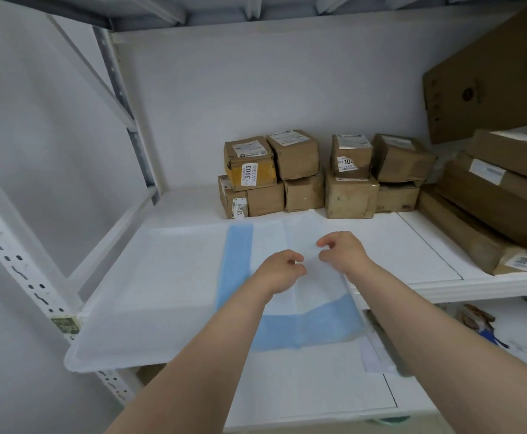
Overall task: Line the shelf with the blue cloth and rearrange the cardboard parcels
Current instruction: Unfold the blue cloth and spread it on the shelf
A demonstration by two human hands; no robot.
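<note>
- Over the blue cloth [235, 261]: left hand [282, 270] and right hand [342, 253], fingers curled; whether they pinch it cannot be told.
- Cloth lies on the shelf [412, 245], overhanging at 6 o'clock.
- Cardboard parcels [318, 173] stacked at 12 o'clock.

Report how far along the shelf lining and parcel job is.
Done: blue cloth covers the left of the shelf, front edge overhanging. In hand: left hand and right hand curled over its middle, grip unclear. Left: the bare right half; cardboard parcels stacked at the back.
</note>
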